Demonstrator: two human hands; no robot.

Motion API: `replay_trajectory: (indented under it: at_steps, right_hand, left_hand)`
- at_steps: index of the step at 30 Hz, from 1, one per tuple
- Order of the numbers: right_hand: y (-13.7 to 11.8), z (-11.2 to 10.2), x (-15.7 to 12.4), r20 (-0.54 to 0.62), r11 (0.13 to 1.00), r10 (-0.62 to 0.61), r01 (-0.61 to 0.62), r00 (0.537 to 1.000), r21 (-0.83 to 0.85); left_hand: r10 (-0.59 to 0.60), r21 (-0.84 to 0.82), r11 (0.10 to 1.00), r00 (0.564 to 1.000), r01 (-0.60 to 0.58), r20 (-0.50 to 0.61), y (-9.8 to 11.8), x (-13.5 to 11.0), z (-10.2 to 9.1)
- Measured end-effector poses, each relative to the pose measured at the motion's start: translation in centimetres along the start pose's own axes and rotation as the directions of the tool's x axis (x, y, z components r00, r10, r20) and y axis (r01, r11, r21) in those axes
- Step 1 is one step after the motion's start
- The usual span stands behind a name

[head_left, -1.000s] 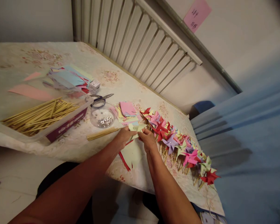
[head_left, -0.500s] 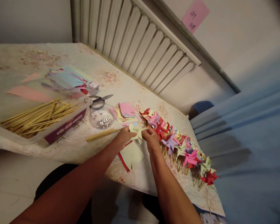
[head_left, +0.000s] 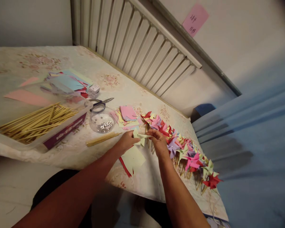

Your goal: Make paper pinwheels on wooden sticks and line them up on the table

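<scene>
A pale green paper pinwheel [head_left: 140, 141] is held between my two hands above the table. My left hand [head_left: 127, 142] grips its left side, thumb laid over the paper. At its right, my right hand [head_left: 158, 139] pinches a strip of the same paper with thumb and fingers. Below the hands lie pale green paper sheets [head_left: 134, 160] with a red paper edge [head_left: 125, 167] beneath. Finished pinwheels [head_left: 192, 161] on sticks, in red, pink, purple, yellow and green, spread close to my right hand. A few loose sticks [head_left: 103, 138] lie left of my left hand.
A clear plastic box [head_left: 64, 134] full of thin sticks stands at the left. Beside it are a round dish [head_left: 92, 125] of small metal pins, scissors [head_left: 101, 104] and a small white box [head_left: 94, 90]. Cut paper squares [head_left: 128, 113] are stacked behind my hands. A radiator [head_left: 142, 53] borders the back.
My right hand has moved slightly right, away from my left, drawing out a strip of the green paper. The whole view has shifted a little.
</scene>
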State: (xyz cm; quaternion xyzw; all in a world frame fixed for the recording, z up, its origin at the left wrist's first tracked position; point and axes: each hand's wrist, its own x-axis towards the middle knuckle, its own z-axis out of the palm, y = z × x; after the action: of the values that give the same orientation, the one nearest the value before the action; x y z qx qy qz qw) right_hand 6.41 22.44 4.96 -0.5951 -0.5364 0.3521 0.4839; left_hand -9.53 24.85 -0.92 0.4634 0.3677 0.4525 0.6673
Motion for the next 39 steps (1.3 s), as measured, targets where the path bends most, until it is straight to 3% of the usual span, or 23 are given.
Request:
replay_trajectory:
  at_steps: [3, 7, 10, 18, 31, 39]
  right_hand:
    - [-1.7, -0.6, 0.2, 0.038, 0.999, -0.045, 0.046, 0.998, -0.019]
    - [-4.0, 0.0, 0.2, 0.202, 0.930, -0.119, 0.180, 0.972, -0.319]
    - [-4.4, 1.0, 0.3, 0.296, 0.879, -0.115, 0.236, 0.948, -0.414]
    - [-3.0, 1.8, 0.9, 0.317, 0.974, 0.072, 0.002, 0.946, -0.226]
    - [-2.7, 2.2, 0.7, 0.220, 0.964, -0.013, 0.071, 0.975, -0.258]
    - [-3.2, 1.8, 0.7, 0.293, 0.982, 0.121, -0.072, 0.948, -0.174]
  left_hand:
    - [0.055, 0.183, 0.981, 0.998, -0.058, 0.019, 0.4, -0.3, 0.0]
    - [0.160, 0.388, 0.904, 0.984, -0.178, 0.079, 1.1, -0.7, 0.1]
    - [0.191, 0.430, 0.875, 0.975, -0.223, 0.117, 1.0, -0.7, 0.1]
    - [0.101, 0.379, 0.912, 0.980, -0.159, 0.169, 1.2, -0.9, 0.0]
    - [0.055, 0.368, 0.920, 0.974, -0.135, 0.219, 0.9, -0.7, -0.1]
    - [0.029, 0.316, 0.943, 0.975, -0.100, 0.220, 0.8, -0.7, -0.2]
